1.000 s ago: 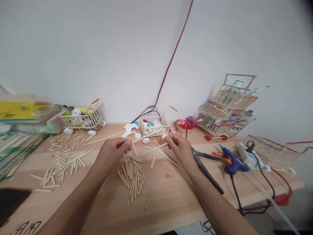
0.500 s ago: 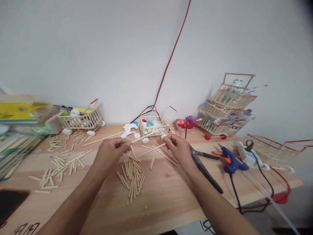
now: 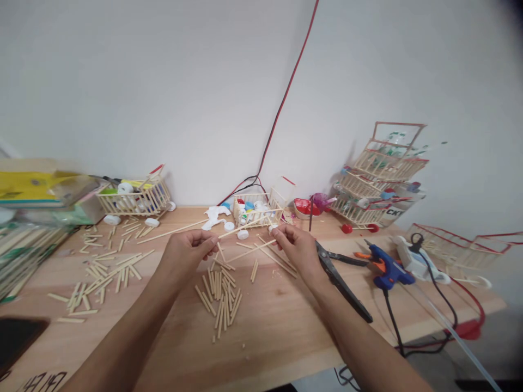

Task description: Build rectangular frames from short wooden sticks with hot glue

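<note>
My left hand (image 3: 188,254) and my right hand (image 3: 297,249) hover over the wooden table (image 3: 269,321), each pinching one end of a thin frame of wooden sticks (image 3: 245,239). The frame stretches between them, tilted a little up toward the right. Under it lies a loose pile of short cut sticks (image 3: 221,296). Just behind the frame stands a small stick-built cart (image 3: 258,209) filled with bottle caps.
Black scissors (image 3: 341,280) lie right of my right hand, then a blue glue gun (image 3: 386,268) with a black cord. Stacked stick carts (image 3: 378,182) stand at the back right, another cart (image 3: 137,197) at the back left. More cut sticks (image 3: 104,269) litter the left side.
The stick frame has turned from lying open and flat between my hands to nearly edge-on. Both hands stay in almost the same place.
</note>
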A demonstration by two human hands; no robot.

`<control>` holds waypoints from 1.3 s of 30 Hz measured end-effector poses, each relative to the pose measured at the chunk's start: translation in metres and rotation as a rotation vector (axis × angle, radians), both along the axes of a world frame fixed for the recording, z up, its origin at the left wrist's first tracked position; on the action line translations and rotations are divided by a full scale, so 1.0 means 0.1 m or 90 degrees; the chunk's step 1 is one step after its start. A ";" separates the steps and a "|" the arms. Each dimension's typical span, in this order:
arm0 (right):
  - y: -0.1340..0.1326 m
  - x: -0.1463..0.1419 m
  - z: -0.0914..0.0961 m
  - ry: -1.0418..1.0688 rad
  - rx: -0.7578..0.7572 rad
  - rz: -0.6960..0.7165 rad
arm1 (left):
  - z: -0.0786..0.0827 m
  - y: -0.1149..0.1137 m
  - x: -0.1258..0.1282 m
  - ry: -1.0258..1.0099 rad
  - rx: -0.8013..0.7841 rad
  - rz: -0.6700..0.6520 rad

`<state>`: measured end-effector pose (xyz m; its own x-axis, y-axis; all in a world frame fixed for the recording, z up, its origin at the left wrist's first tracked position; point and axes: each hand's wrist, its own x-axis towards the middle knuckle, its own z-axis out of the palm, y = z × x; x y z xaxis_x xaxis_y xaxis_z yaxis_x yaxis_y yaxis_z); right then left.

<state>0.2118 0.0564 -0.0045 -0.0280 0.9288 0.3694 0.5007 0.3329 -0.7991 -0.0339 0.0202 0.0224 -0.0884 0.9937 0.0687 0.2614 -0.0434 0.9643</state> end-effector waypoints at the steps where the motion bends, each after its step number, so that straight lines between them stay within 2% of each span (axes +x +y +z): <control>1: 0.00 0.00 0.00 -0.001 -0.001 0.000 | 0.00 0.00 0.00 -0.005 -0.002 0.000; 16: -0.01 -0.01 0.01 -0.009 0.006 -0.005 | 0.02 -0.01 0.02 -0.017 -0.008 -0.002; 25: 0.03 0.02 -0.02 0.002 -0.005 -0.011 | -0.04 0.00 -0.03 -0.010 0.038 -0.022; 34: 0.00 -0.03 -0.03 -0.012 -0.012 0.021 | -0.10 0.04 -0.04 0.150 0.045 0.004; 39: -0.05 -0.11 -0.06 -0.013 -0.031 0.049 | -0.01 -0.01 -0.01 0.199 0.022 -0.018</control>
<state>0.2007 0.0512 -0.0102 -0.1071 0.9404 0.3226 0.4919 0.3321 -0.8048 -0.0345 0.0191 0.0211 -0.0303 0.9921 0.1216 0.5435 -0.0857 0.8351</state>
